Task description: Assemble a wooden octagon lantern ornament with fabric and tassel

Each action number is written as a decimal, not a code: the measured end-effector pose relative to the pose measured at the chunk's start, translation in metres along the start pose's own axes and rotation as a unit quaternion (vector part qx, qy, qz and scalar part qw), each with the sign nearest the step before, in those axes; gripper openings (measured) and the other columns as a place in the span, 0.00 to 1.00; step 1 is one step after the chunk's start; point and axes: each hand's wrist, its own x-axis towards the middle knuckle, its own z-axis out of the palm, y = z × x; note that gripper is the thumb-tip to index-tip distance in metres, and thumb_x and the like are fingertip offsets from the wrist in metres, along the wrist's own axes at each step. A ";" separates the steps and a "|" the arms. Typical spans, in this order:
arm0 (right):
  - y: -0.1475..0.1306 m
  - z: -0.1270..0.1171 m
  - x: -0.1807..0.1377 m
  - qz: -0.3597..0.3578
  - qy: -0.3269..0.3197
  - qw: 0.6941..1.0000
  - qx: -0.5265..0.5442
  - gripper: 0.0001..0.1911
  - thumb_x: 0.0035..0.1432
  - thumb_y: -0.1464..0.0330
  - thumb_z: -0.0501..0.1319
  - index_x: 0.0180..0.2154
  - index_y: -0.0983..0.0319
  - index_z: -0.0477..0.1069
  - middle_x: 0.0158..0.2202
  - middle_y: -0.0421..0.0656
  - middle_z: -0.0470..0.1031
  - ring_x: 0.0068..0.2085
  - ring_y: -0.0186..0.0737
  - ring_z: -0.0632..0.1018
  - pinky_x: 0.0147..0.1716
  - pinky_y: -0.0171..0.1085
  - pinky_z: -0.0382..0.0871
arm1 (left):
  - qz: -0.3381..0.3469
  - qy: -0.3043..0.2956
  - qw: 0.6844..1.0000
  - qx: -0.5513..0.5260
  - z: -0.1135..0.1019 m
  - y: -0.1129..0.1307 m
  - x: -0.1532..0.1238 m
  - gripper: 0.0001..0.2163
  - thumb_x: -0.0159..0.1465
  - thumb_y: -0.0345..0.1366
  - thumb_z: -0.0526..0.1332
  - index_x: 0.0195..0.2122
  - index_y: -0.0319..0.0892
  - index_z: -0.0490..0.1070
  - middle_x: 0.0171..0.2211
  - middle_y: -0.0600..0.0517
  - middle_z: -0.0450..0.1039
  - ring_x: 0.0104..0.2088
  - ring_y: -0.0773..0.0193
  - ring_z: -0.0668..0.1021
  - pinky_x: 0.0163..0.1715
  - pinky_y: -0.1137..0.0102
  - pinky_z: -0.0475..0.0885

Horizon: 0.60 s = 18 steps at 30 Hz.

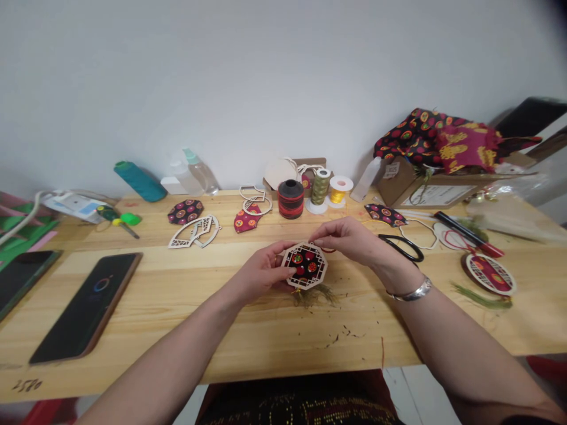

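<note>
An octagonal pendant (305, 265), patterned dark fabric inside a pale cut-out wooden frame, is held above the table. My left hand (266, 268) grips its left side, thumb on the front and fingers behind. A green tassel (319, 295) hangs from its lower edge. At the pendant's top, my right hand (339, 239) is closed in a pinch on a red cord (328, 250), part of which loops out beside the fingers. Just right of that wrist lie black-handled scissors (405, 247), partly hidden by the arm.
Thread spools (290, 199) and a cardboard box (425, 183) topped with fabric stand along the wall. Wooden frames (195, 232) and fabric pieces lie at the back. A finished-looking oval pendant (489, 273) rests at right, a phone (86, 307) at left. Dark scraps (339, 337) dot the front.
</note>
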 end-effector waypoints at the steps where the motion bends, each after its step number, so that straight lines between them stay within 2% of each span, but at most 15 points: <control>1: 0.000 0.000 0.000 0.003 0.000 1.000 -0.001 0.05 0.48 0.69 0.63 0.29 0.62 0.77 0.27 0.41 0.78 0.28 0.33 0.73 0.31 0.35 0.67 | 0.000 0.001 1.000 -0.001 0.001 0.000 0.000 0.27 0.53 0.32 0.67 0.54 0.43 0.64 0.44 0.46 0.75 0.37 0.61 0.78 0.28 0.71 0.75; 9: 0.000 0.001 0.000 0.011 0.006 1.000 0.014 0.03 0.48 0.71 0.63 0.28 0.63 0.75 0.25 0.39 0.75 0.26 0.30 0.71 0.28 0.33 0.64 | 0.020 -0.009 1.000 -0.013 0.001 -0.001 0.000 0.25 0.53 0.31 0.68 0.52 0.43 0.66 0.43 0.47 0.76 0.38 0.62 0.78 0.32 0.70 0.75; 18: 0.003 0.001 0.001 0.002 -0.005 1.000 0.021 0.03 0.48 0.69 0.63 0.27 0.62 0.75 0.25 0.40 0.75 0.27 0.31 0.71 0.29 0.34 0.65 | 0.013 -0.007 1.000 0.012 0.001 0.001 -0.001 0.25 0.53 0.33 0.67 0.53 0.44 0.66 0.44 0.46 0.76 0.37 0.61 0.78 0.29 0.72 0.75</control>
